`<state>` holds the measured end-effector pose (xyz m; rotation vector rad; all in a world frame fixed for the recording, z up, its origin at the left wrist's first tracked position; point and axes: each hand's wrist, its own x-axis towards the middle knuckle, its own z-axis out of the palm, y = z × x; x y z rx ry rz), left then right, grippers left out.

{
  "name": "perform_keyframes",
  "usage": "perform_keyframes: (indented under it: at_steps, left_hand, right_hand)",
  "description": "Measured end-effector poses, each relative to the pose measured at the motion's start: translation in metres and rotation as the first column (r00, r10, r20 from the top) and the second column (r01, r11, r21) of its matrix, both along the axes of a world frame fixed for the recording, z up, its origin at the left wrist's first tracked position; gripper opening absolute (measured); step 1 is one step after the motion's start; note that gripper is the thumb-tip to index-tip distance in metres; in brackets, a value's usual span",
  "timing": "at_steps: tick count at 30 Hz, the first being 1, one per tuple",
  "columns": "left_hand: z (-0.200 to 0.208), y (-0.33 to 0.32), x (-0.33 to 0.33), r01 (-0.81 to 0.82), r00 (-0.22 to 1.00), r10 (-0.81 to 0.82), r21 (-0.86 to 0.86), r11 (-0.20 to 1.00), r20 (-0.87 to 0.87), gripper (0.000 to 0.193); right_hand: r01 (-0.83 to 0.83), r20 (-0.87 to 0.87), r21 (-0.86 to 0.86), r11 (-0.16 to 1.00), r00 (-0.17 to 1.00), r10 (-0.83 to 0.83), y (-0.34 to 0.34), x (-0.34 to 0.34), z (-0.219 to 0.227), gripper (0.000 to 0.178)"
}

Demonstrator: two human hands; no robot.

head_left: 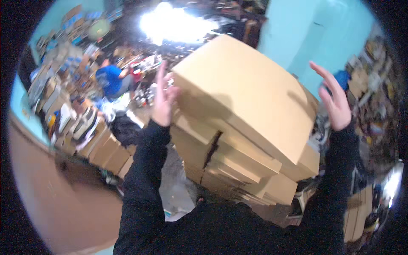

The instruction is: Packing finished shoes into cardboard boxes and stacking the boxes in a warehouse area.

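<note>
A tall stack of flat brown cardboard boxes (246, 127) rises in front of me, the top box (250, 89) tilted. My left hand (162, 100) is flat against the left side of the top boxes, fingers straight and pointing up. My right hand (335, 100) is raised to the right of the stack, fingers spread, apart from the cardboard and holding nothing. Both my forearms are in black sleeves (144, 178). The bottom of the stack is hidden behind my body.
A person in a blue top (109, 78) is at work at the back left among cluttered goods. A row of cardboard boxes (106, 151) lines the floor on the left. A turquoise wall (306, 38) stands behind; shelves of clutter (374, 106) fill the right.
</note>
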<state>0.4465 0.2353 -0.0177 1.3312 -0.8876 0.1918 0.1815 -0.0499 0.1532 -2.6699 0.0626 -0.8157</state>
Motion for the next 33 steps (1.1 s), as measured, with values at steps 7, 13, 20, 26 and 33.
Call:
perform_keyframes:
  at_steps: [7,13,20,26,33]
  left_hand:
    - [-0.025,-0.030,0.048,0.043,0.829,-0.047,-0.020,0.999,-0.557,0.062]
    - [-0.046,-0.005,0.069,0.025,0.984,-0.046,-0.128,0.991,-0.169,0.054]
    - [-0.030,-0.001,0.082,-0.207,0.770,0.128,0.055,0.977,0.625,0.056]
    - [-0.014,0.004,0.066,-0.191,0.979,0.186,0.062,0.980,0.087,0.071]
    - [0.021,0.012,0.039,0.022,0.890,-0.137,0.259,0.966,0.435,0.075]
  right_hand:
    - [-0.055,0.416,0.354,0.934,0.904,-0.104,0.047,-0.056,-0.151,0.115]
    - [0.192,0.444,0.168,0.967,0.861,-0.248,0.029,-0.026,-0.147,0.084]
    - [0.045,0.514,0.221,0.974,0.843,-0.156,0.030,-0.028,-0.161,0.082]
    - [-0.066,0.515,0.352,0.934,0.847,-0.134,0.034,-0.018,-0.159,0.083]
    - [-0.139,0.481,0.520,0.843,0.863,-0.154,0.021,-0.008,-0.151,0.071]
